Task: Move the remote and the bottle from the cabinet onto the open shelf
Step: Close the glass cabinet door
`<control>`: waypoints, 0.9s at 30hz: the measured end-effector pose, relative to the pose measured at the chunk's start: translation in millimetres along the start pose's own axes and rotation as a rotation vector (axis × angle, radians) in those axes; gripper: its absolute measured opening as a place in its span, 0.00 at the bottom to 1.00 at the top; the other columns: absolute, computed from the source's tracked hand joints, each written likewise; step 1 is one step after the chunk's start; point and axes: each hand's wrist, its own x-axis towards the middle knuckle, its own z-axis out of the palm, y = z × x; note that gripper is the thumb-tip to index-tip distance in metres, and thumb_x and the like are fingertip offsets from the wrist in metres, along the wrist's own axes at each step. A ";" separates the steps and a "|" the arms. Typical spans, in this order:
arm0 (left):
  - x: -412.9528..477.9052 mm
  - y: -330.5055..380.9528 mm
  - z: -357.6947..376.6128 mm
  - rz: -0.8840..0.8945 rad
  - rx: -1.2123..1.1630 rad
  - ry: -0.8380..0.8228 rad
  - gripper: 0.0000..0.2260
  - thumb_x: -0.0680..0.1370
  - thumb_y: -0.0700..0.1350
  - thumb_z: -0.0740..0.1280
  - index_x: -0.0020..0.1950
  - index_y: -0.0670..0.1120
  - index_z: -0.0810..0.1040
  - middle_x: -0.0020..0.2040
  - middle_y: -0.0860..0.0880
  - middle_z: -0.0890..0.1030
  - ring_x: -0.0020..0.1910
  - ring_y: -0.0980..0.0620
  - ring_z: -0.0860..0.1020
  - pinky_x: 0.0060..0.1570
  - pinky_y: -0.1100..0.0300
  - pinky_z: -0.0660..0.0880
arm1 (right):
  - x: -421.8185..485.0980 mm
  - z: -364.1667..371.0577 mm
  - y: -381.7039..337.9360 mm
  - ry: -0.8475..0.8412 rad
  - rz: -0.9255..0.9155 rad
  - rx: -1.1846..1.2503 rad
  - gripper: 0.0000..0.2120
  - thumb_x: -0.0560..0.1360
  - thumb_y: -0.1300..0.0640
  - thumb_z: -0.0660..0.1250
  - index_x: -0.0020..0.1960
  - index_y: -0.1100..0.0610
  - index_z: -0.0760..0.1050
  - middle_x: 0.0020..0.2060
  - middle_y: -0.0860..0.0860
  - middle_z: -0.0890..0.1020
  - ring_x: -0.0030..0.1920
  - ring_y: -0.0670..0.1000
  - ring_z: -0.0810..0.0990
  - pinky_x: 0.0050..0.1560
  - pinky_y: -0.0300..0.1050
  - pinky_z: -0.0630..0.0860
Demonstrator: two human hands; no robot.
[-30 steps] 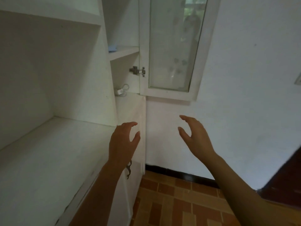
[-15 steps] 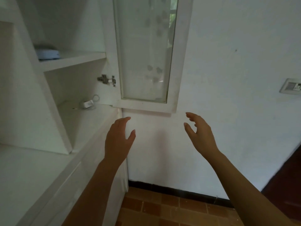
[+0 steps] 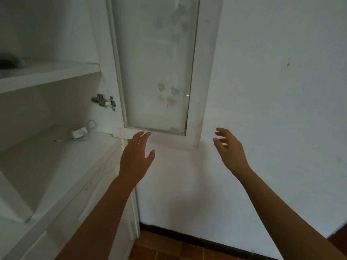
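Note:
My left hand (image 3: pixel 137 156) is raised with fingers apart, its fingertips just under the bottom rail of the open glass cabinet door (image 3: pixel 155 68). My right hand (image 3: pixel 230 149) hovers open in front of the white wall, holding nothing. Inside the white cabinet, the lower shelf (image 3: pixel 47 166) carries a small white device with a coiled cable (image 3: pixel 79 132). On the upper shelf (image 3: pixel 47 76) a dark blurred object (image 3: pixel 10 61) sits at the far left edge. No remote or bottle can be made out clearly.
The glass door swings out on a metal hinge (image 3: pixel 104 102) and stands between both hands and the cabinet's inside. A white wall (image 3: pixel 272 109) fills the right side. Terracotta floor tiles (image 3: pixel 169 248) and a black skirting lie below. White lower cabinet fronts (image 3: pixel 78 212) run under the shelf.
The view has swung right and closer to the cabinet with the glass door. Both hands rose toward the door's lower edge, the left one now nearly at it.

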 end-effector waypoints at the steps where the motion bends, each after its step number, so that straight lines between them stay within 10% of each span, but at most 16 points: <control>1: 11.3 -3.5 4.7 0.010 0.011 -0.010 0.23 0.74 0.44 0.66 0.68 0.45 0.64 0.68 0.42 0.69 0.65 0.43 0.68 0.61 0.47 0.70 | 9.8 2.8 0.1 0.001 0.004 0.007 0.16 0.77 0.58 0.60 0.65 0.55 0.66 0.61 0.54 0.75 0.51 0.48 0.74 0.50 0.41 0.69; 13: 113.1 -38.6 68.4 0.229 0.094 -0.069 0.32 0.71 0.39 0.70 0.71 0.45 0.58 0.74 0.40 0.58 0.72 0.42 0.57 0.68 0.46 0.62 | 123.5 37.4 -2.1 -0.009 0.033 0.170 0.24 0.78 0.59 0.57 0.72 0.51 0.56 0.70 0.48 0.65 0.67 0.51 0.67 0.65 0.45 0.66; 19: 121.3 -48.5 78.5 0.242 0.066 -0.023 0.31 0.70 0.38 0.70 0.70 0.44 0.61 0.73 0.40 0.61 0.70 0.40 0.62 0.64 0.47 0.66 | 134.0 48.1 -5.2 0.068 0.005 0.208 0.21 0.77 0.63 0.56 0.68 0.53 0.62 0.59 0.45 0.72 0.54 0.46 0.74 0.45 0.31 0.72; 27: 116.5 -44.4 77.2 0.246 0.051 -0.012 0.31 0.71 0.37 0.69 0.71 0.45 0.60 0.73 0.40 0.59 0.71 0.41 0.60 0.65 0.47 0.64 | 128.2 45.7 -8.0 0.058 0.005 0.210 0.20 0.76 0.62 0.56 0.67 0.53 0.63 0.57 0.44 0.72 0.51 0.45 0.73 0.43 0.32 0.71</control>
